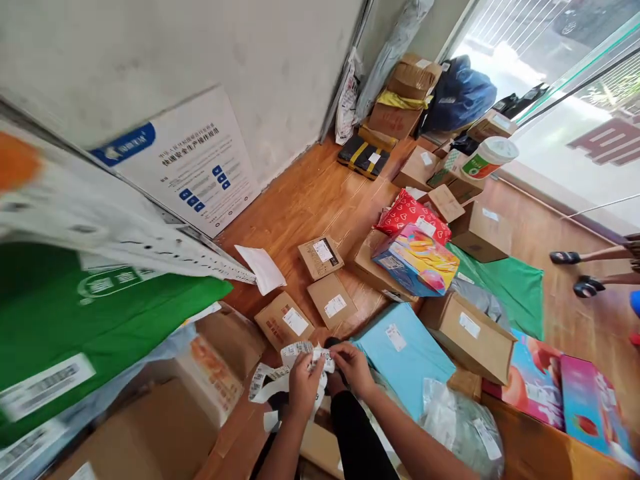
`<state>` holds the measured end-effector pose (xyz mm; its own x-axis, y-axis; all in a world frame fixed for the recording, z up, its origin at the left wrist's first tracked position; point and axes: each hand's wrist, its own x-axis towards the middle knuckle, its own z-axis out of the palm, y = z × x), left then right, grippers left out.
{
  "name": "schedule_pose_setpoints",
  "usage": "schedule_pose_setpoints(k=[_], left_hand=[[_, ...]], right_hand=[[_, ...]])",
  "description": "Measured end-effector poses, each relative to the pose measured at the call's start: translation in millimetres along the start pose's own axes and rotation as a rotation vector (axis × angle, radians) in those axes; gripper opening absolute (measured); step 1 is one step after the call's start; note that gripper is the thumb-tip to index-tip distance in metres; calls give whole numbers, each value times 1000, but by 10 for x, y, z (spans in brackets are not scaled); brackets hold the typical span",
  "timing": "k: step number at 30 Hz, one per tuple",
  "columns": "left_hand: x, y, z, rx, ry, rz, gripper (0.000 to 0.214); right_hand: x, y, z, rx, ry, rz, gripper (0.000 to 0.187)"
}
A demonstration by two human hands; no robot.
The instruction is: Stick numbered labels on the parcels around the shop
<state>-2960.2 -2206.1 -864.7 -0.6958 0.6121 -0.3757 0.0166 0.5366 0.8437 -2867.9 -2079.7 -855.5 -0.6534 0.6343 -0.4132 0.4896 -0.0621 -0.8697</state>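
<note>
A curling strip of white printed labels (263, 385) hangs in loops from my left hand (305, 387), whose fingers are closed on it. One label with a large printed number stands up between both hands. My right hand (355, 370) pinches at this label's right edge, fingertips together. Both hands are above my legs, low in the middle of the view. Just beyond them on the floor lie small cardboard boxes with white labels, among them a carton (284, 321) and a brown box (331, 301). A light blue parcel (405, 353) lies right of my right hand.
Shelving with a green package (100, 333) fills the left side. Several boxes, a colourful carton (417, 259), a red heart-patterned parcel (407, 215) and a white bucket (490, 158) crowd the right. A sign (185, 160) leans on the wall. Another person's feet (575, 270) stand far right.
</note>
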Motion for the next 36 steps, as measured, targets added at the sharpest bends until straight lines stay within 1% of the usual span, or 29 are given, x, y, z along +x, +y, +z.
schedule_pose_setpoints(k=[2,4,6,8,9,10,12,14,15,17,20,23,27,31,36], left_hand=[[588,-295,325,26,32,32,34],[1137,-648,611,48,69,54,34],[1642,-1044,870,56,102,82,32],[2101,-1452,1111,27,136,133,30],[2316,-1652,1227,-17,140,158,29],[2520,-1845,1341,-92,118,163,28],[2899,-2203,1564,-277,18,119,29],[3234,-2515,1777,-419,-103,58,33],[3384,-2651,1876,-455,-145,46,36],[3641,-2876,2045,-482,-190,72,39],[3903,-3096,2212,-599,-271,77,41],[4004,-3221,2281,-714,-314,44,40],[3963,-3367,2286,-732,-303,7,40],[3900,-3542,2272,-727,-317,6,44],[3881,-3678,2319,-633,-279,-11,42]], right_hand=[[655,439,-33,27,23,4,23],[1273,917,2,35,28,-22,23],[1829,1408,84,43,37,-54,23],[2307,1869,175,51,56,-79,24],[2518,2073,212,52,69,-90,24],[2711,2256,240,49,77,-105,25],[3053,2555,257,32,80,-146,26],[3347,2781,232,22,72,-199,27],[3477,2877,209,22,66,-223,27],[3696,3045,165,28,57,-264,27],[3905,3249,139,15,53,-305,28],[3976,3381,183,0,67,-337,30],[3950,3480,296,-3,42,-338,31],[3907,3596,414,1,-16,-312,31],[3874,3865,555,-32,-42,-279,33]])
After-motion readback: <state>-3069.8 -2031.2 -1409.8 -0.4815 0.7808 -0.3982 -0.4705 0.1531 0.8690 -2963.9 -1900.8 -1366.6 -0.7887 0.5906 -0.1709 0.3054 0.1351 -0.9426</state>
